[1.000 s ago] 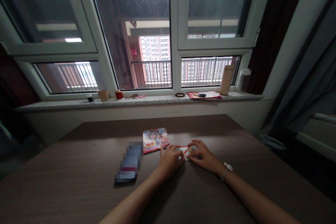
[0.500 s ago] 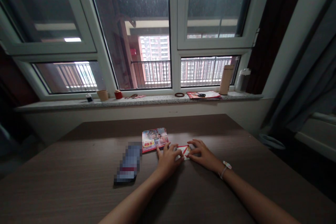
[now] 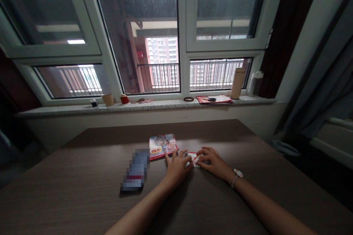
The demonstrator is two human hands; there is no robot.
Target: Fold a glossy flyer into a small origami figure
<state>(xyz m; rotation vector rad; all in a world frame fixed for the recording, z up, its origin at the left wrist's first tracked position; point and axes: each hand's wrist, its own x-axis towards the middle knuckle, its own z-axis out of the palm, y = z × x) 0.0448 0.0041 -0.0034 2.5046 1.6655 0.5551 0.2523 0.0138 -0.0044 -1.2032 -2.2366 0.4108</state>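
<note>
A small folded piece of red and white paper (image 3: pixel 194 159) lies on the brown table between my two hands. My left hand (image 3: pixel 177 167) grips its left side with the thumb and index finger, while the other fingers spread toward a stack of printed flyers (image 3: pixel 163 146). From the right, my right hand (image 3: pixel 214 163) pinches the paper's other side with bent fingers; a bracelet is on that wrist. Fingers cover part of the paper, so its full shape is hidden. Left of the flyers lies a dark, pixelated object (image 3: pixel 135 172), perhaps a phone.
Behind the table (image 3: pixel 91 176) runs a stone windowsill (image 3: pixel 162 105). On it stand a paper cup (image 3: pixel 107 100), a red spool-like item (image 3: pixel 124 98), a dark ring (image 3: pixel 188 99), scissors (image 3: pixel 211 99) on papers, a tan flask (image 3: pixel 237 83) and a clear bottle (image 3: pixel 255 83).
The fingers of my right hand have shifted slightly on the paper, and its visible part looks smaller, with the red strip changed in shape. My left hand has barely moved.
</note>
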